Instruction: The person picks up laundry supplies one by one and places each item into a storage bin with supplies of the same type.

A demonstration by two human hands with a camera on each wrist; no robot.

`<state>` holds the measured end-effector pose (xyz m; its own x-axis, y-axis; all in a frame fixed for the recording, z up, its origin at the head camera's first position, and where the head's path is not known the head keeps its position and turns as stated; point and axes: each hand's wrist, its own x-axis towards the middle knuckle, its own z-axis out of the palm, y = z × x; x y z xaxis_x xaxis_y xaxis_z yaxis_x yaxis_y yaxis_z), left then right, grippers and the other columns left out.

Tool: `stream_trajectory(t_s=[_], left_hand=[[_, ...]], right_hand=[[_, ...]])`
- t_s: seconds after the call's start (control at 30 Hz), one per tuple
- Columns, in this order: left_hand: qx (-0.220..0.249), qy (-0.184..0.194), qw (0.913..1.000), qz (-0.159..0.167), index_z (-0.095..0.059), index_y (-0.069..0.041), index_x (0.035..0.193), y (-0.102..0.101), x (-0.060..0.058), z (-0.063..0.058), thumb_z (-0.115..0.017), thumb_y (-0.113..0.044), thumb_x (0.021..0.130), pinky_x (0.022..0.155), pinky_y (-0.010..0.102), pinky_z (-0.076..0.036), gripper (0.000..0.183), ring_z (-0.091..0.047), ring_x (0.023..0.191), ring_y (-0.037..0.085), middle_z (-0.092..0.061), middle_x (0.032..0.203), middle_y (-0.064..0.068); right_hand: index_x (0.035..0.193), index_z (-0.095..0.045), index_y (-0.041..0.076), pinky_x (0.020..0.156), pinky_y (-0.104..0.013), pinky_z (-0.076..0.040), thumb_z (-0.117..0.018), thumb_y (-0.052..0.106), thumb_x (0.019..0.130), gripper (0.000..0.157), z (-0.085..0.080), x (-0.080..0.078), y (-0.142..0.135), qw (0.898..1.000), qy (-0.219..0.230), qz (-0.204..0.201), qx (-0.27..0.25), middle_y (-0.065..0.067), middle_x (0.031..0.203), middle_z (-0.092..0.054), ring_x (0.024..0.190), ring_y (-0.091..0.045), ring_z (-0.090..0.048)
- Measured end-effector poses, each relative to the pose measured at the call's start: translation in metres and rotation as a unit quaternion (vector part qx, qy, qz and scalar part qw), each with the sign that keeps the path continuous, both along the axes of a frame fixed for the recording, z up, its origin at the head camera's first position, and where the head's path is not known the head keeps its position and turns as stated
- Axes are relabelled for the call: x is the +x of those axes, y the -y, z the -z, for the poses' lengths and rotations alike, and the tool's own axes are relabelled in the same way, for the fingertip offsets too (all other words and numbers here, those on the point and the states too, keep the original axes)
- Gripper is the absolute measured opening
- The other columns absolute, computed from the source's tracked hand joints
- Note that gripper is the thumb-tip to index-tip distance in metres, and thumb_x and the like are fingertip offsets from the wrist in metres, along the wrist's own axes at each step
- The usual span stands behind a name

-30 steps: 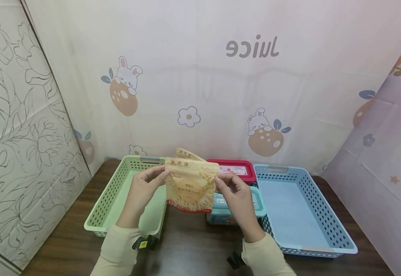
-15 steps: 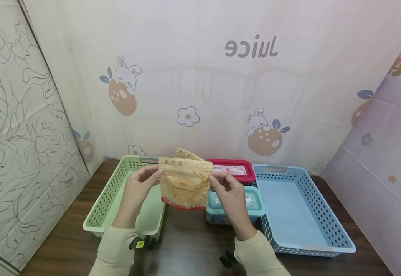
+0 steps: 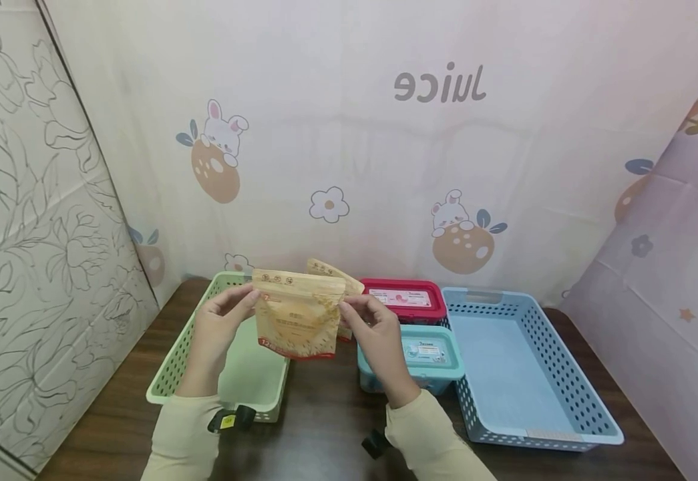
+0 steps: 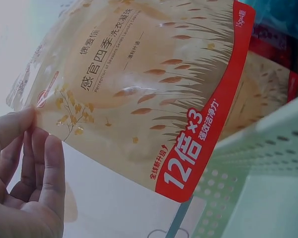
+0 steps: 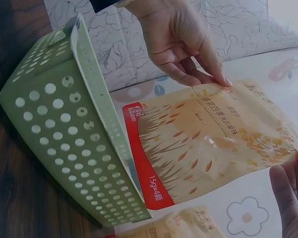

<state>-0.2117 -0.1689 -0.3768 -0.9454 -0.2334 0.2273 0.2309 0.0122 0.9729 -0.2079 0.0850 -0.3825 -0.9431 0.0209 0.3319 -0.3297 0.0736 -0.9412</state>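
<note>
Both hands hold up a yellow pouch of laundry capsules (image 3: 298, 317) by its two sides, its printed front facing the head camera. My left hand (image 3: 219, 331) pinches the left edge between thumb and fingers; my right hand (image 3: 379, 337) pinches the right edge. In the left wrist view, the pouch (image 4: 139, 74) shows a red band along its bottom. Behind it stands a second yellow pouch (image 3: 351, 284), mostly hidden. The held pouch overlaps the right part of the green basket (image 3: 249, 374) in the head view.
A red-lidded box (image 3: 409, 297) and a teal-lidded box (image 3: 427, 361) stand right of the second pouch. Beside them is a blue basket (image 3: 505, 374). All rest on a dark wooden table (image 3: 318, 427), with a printed curtain (image 3: 349, 133) behind.
Both hands have moved left with the held pouch, toward the green basket. More of the second pouch and of the teal-lidded box now shows.
</note>
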Motion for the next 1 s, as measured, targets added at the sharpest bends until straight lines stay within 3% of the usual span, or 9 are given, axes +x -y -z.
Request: stream_trajectory(t_s=[0.33,0.63,1.0], left_hand=[[0.003,-0.007,0.9995,-0.030,-0.068,0.003,0.120,0.015,-0.001,-0.002,-0.075,-0.023,0.092,0.083,0.023,-0.056,0.039,-0.066,0.098,0.014,-0.068,0.108,-0.002],[0.028,-0.002,0.9982,-0.052,-0.070,-0.002,0.120,0.036,-0.005,-0.004,-0.077,-0.024,0.090,0.083,0.019,-0.055,0.037,-0.064,0.098,0.014,-0.066,0.110,0.000],[0.041,0.016,0.9975,-0.055,-0.069,-0.007,0.125,0.054,-0.014,-0.010,-0.079,-0.024,0.089,0.083,0.015,-0.052,0.041,-0.062,0.099,0.010,-0.065,0.110,-0.003]], right_hand=[[0.110,-0.072,0.004,0.081,-0.041,-0.059,-0.074,0.019,0.093,0.022,-0.003,-0.011,0.020,0.999,-0.017,-0.019,-0.021,-0.009,0.103,-0.069,0.091,-0.029,-0.068],[0.109,-0.070,-0.005,0.078,-0.027,-0.059,-0.071,0.006,0.094,0.018,-0.032,-0.005,0.044,0.999,-0.018,-0.045,-0.016,-0.013,0.104,-0.070,0.089,-0.019,-0.067],[0.109,-0.072,0.008,0.075,-0.026,-0.058,-0.072,0.021,0.095,0.019,-0.009,-0.042,0.064,0.997,-0.067,-0.043,0.022,-0.005,0.099,-0.072,0.085,-0.018,-0.069]])
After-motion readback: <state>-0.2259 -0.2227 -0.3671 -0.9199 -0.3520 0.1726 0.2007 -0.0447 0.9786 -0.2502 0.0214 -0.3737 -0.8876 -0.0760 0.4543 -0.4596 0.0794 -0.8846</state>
